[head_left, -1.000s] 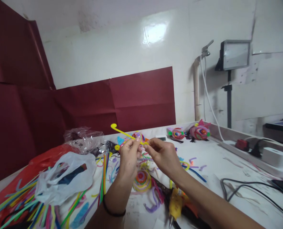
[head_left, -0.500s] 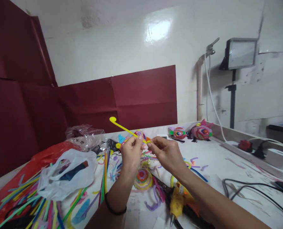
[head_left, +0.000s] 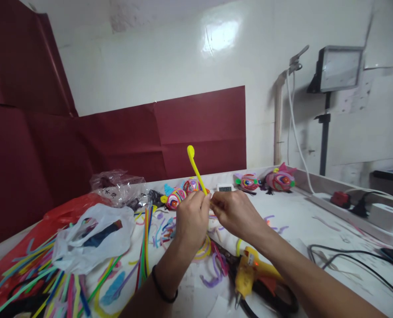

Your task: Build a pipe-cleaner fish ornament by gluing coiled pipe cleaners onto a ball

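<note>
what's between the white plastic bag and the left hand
In the head view, a bundle of long coloured strips and small loose scraps are between the white plastic bag and the left hand.

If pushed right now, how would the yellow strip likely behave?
Probably fairly stiff: the yellow strip juts up unsupported beyond the left hand. Its curled tip suggests it may bend and hold shape. Likely light, being thin.
</note>
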`<state>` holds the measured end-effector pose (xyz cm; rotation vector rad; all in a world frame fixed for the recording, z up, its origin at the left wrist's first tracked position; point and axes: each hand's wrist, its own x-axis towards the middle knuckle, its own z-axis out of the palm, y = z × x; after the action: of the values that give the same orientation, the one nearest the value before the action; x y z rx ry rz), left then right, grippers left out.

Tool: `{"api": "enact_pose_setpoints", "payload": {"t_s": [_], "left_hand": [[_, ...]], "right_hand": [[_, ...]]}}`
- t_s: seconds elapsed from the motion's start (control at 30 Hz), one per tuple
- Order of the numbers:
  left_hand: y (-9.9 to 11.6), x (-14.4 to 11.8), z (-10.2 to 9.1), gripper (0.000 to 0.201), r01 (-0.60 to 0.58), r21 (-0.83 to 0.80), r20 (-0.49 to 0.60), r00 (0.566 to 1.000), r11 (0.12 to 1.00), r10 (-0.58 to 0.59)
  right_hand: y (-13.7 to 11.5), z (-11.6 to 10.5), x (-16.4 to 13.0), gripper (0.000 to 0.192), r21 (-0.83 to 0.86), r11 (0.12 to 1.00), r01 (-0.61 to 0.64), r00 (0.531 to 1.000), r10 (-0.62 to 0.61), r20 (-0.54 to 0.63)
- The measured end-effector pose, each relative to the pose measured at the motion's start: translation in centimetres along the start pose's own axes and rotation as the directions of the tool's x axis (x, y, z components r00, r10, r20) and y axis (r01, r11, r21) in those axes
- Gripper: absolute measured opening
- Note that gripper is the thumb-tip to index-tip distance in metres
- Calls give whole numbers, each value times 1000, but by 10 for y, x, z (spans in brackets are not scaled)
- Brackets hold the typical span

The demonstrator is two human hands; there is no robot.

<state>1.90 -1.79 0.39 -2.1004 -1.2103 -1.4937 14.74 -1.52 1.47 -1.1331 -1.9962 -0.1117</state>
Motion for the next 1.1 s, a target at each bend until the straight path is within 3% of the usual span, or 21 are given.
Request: {"api": "enact_pose_setpoints", "payload": {"t_s": [0.13, 0.23, 0.33, 0.4, 0.5, 0.6, 0.73, 0.87, 0.97, 1.1], "left_hand": [[-2, 0, 3, 32, 63, -64, 42, 997, 996, -60], [-7, 5, 2, 36, 292, -206, 59, 956, 934, -286], [-12, 8, 2, 34, 524, -451, 139, 841, 723, -523], [-12, 9, 2, 33, 577, -603, 200, 778, 551, -596], [-8, 9, 3, 32, 567, -721, 259, 753, 398, -605], [-5, 10, 2, 32, 567, -747, 288, 747, 348, -600], [-2, 11, 0, 35, 586, -737, 313, 738, 337, -598], [-5, 11, 0, 35, 575, -722, 274, 749, 385, -603], [-9, 9, 2, 34, 569, -656, 224, 775, 496, -592], [-14, 8, 1, 35, 516, -449, 136, 846, 730, -515]], "right_hand": [[1, 3, 0, 22, -127, 992, 8, 999, -5, 32], [4, 9, 2, 20, 1, 1000, -5, 1000, 5, -20], [4, 16, 4, 16, 312, 949, -43, 994, 71, -80], [4, 21, 4, 15, 504, 861, -67, 986, 133, -97], [2, 26, 3, 17, 634, 769, -77, 974, 192, -116], [1, 28, 3, 22, 638, 764, -92, 965, 227, -133], [2, 26, 4, 25, 675, 729, -110, 963, 247, -110], [4, 24, 6, 25, 664, 737, -125, 966, 244, -89], [6, 23, 5, 22, 630, 767, -122, 975, 213, -70], [7, 20, 3, 19, 536, 838, -100, 987, 153, -56]]}}
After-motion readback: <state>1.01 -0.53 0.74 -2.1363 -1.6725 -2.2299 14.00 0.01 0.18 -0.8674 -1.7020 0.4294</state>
